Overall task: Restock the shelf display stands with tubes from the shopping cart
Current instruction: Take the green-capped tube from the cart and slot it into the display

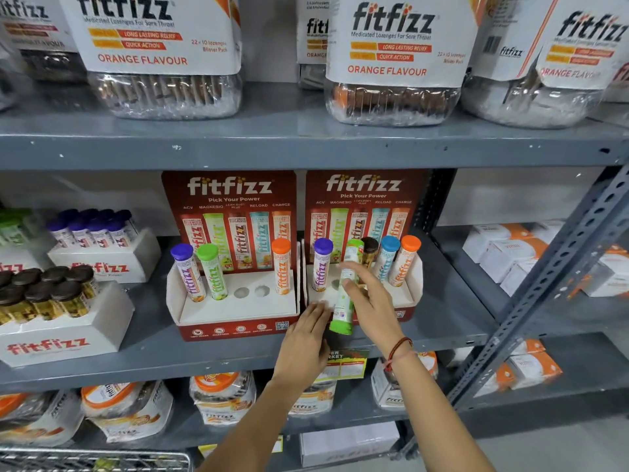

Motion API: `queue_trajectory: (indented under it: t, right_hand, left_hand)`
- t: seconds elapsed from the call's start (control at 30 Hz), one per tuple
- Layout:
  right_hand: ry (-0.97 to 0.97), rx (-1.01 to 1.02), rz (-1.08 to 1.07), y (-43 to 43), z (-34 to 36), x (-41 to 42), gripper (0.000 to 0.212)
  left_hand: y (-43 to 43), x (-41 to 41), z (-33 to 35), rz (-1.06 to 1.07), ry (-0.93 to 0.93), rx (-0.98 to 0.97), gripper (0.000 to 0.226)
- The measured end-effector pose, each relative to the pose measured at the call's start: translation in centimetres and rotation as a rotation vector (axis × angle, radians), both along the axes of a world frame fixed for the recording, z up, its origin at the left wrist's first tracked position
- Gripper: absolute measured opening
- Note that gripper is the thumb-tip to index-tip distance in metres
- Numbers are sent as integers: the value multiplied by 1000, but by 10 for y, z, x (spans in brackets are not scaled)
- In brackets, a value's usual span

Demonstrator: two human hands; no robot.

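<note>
Two red fitfizz display stands sit side by side on the middle shelf. The left stand [238, 310] holds a purple tube [188, 272], a green tube [212, 270] and an orange tube [281, 265], with two empty holes between. The right stand [406, 301] holds purple, brown, blue and orange tubes. My right hand [372, 303] grips a green-capped tube [342, 313] upside down, cap toward me, over that stand's second slot. A green top shows just behind it. My left hand [304, 338] lies flat on the right stand's front edge, holding nothing.
White trays of brown-capped tubes [51, 294] and purple-capped tubes [92, 229] stand at the left. Big lozenge jars [391, 63] fill the upper shelf. Pouches lie on the shelf below. A slotted steel upright [544, 301] slants at the right. The wire cart rim [95, 459] shows at bottom left.
</note>
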State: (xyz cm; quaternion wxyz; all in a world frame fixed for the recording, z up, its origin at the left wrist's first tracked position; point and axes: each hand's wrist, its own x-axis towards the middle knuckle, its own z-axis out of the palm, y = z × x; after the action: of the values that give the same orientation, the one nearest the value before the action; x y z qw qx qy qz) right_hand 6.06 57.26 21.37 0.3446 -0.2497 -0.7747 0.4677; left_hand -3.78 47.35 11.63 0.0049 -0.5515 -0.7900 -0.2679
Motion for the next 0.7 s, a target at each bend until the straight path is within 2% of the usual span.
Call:
queue_trajectory:
  t: [0.07,0.17,0.2,0.27,0.37,0.47,0.6,0.7]
  right_hand:
    - [38,-159,-1,0,0,1,27]
    - [278,-680,134,2,1,5,33]
    - [359,-780,210,4,-2,8,34]
    - [443,-833,347,4,-6,14,34]
    - [455,-686,396,2,-12,15,34]
    - [349,-493,228,2,-14,10,47]
    - [257,-393,48,1,-7,-1,29]
    - [100,-91,-111,8,-3,-7,6]
  left_hand:
    - [0,-1,0,-2,-3,-9,59]
    - [0,-2,0,-2,-7,-14,58]
    - [-1,-2,0,-3,-5,-13,58]
    - [-1,-3,-1,-3,5,-15,58]
    - [0,-2,-1,12,9,-23,58]
    - [1,-1,0,17,3,-28,59]
    - [-1,-1,2,9,-4,-34,60]
    - [-2,0,3,0,-1,-40,59]
